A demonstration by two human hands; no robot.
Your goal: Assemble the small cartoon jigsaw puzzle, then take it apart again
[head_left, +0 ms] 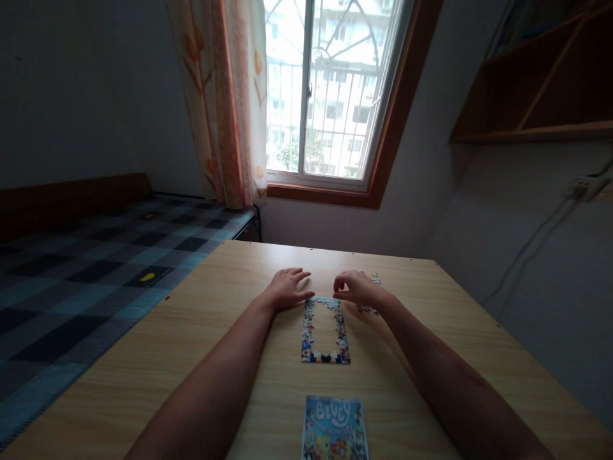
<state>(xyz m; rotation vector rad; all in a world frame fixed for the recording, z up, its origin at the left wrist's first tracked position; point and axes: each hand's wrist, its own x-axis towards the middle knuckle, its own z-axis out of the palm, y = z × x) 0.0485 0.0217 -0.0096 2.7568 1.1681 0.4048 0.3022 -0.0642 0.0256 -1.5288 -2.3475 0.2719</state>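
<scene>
Multicoloured rectangular jigsaw border (341,338) toward wooden desk's (205,319) far edge seems mid-assembly, needing careful alignment; left hand (286,289) splayed, right hand (358,287) curled, grip unclear.

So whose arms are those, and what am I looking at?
There's no robot here, just a person's two bare hands. The camera is worn on their head, so you see forward and down, almost like they do. On the wooden table is a puzzle border, a rectangle with its middle unfilled. The left hand is at its far left corner, fingers spread. The right hand is by the far right corner; I can't tell if it holds anything. Loose pieces lie nearby, and a "Bluey" picture lies closest to us.
</scene>
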